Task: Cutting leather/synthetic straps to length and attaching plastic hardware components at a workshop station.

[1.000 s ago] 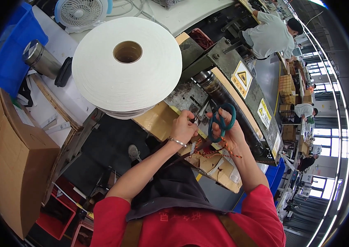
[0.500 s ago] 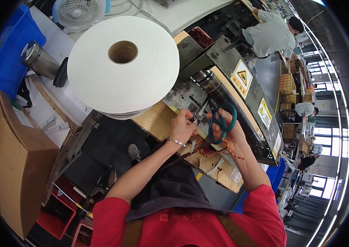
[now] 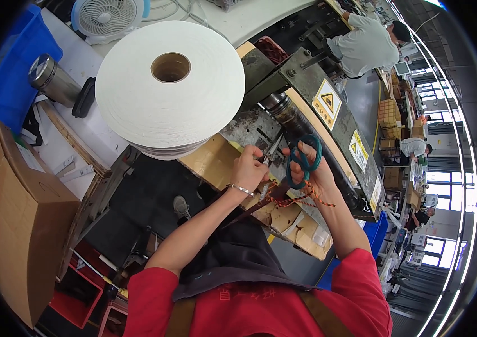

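My right hand (image 3: 312,168) is closed around scissors with teal handles (image 3: 306,160), its fingers through the loops. An orange-and-black cord (image 3: 320,199) hangs from the handles past my wrist. Close by on the left, my left hand (image 3: 249,170) is pinched, with a bracelet on its wrist. A small dark piece shows at its fingertips, too hidden to name. Below both hands, a dark brown strip (image 3: 252,209) runs slantwise toward my apron (image 3: 233,253). Both hands are over the front edge of a roller machine (image 3: 339,135).
A big white roll (image 3: 131,106) stands just left of the machine. Cardboard (image 3: 207,160) covers the machine's front ledge. Further left are a metal flask (image 3: 58,84), a carton (image 3: 30,213) and a blue bin (image 3: 13,56). A person (image 3: 365,48) works beyond the machine.
My right hand and the scissors have tilted slightly, and more of the brown strip shows below them. My left hand stays pinched in nearly the same place.
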`<state>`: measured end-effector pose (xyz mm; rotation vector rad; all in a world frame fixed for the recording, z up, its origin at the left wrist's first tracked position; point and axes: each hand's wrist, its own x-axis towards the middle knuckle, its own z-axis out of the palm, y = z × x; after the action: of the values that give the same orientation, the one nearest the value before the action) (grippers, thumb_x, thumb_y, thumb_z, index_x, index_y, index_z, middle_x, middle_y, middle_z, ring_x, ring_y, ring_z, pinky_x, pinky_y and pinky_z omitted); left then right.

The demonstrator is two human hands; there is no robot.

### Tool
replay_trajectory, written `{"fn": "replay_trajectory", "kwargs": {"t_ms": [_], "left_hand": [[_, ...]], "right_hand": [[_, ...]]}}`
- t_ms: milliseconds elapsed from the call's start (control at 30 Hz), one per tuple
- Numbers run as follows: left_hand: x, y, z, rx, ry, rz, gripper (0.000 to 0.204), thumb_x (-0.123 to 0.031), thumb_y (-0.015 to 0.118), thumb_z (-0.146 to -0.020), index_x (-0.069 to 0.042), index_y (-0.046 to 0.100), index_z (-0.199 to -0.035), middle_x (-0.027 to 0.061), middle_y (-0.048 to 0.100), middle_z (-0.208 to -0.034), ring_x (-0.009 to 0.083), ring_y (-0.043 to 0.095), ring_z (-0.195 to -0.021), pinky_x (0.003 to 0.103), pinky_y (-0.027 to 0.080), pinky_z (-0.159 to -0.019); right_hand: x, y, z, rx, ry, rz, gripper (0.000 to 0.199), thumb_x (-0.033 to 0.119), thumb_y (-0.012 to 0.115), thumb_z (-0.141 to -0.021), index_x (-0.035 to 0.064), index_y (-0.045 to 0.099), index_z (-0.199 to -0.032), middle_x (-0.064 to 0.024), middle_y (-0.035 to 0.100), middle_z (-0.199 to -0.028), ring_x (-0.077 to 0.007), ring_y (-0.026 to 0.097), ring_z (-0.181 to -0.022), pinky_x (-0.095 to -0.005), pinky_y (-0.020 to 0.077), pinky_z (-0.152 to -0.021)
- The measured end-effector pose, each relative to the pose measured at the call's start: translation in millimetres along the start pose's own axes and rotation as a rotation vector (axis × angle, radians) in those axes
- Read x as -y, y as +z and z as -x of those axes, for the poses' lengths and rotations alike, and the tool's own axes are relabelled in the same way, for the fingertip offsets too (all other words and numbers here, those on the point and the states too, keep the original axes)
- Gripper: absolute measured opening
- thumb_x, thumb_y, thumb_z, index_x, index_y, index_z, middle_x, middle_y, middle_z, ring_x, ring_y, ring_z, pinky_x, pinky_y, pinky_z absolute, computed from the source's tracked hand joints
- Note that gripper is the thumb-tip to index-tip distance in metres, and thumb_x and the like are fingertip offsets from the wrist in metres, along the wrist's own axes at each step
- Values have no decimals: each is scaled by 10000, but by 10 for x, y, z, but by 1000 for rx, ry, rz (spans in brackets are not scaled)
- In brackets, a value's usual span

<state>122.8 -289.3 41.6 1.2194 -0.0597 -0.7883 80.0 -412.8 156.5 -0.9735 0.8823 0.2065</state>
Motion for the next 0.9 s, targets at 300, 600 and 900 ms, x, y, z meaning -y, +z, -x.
{"fn": "replay_trajectory", "kwargs": {"t_ms": [300, 600, 900], "left_hand": [[234, -175, 191, 152, -22, 76, 239, 31, 536, -778, -23, 354, -924, 132, 590, -715, 156, 595, -569, 238, 498, -489], [446, -965, 573, 577, -338, 88, 248, -107, 589, -784, -7, 513, -997, 118, 626, -813, 132, 621, -649, 224, 501, -587], [764, -1496, 1178, 394, -255, -296, 190, -165, 570, -787, -7, 570, -893, 54, 602, -751, 117, 584, -694, 251, 457, -625]], "right_hand": [[-369, -18, 416, 30, -9, 75, 419, 317, 541, -809, -31, 475, -1033, -53, 493, -508, -125, 452, -365, -212, 349, -326], [-982, -585, 1119, 497, 147, 40, 593, 267, 630, -729, -86, 398, -1145, -51, 480, -512, -104, 461, -402, -192, 364, -364], [-1349, -860, 1225, 515, 365, 512, 501, 206, 606, -648, 25, 495, -1102, 11, 449, -612, -67, 431, -461, -176, 331, -442]]}}
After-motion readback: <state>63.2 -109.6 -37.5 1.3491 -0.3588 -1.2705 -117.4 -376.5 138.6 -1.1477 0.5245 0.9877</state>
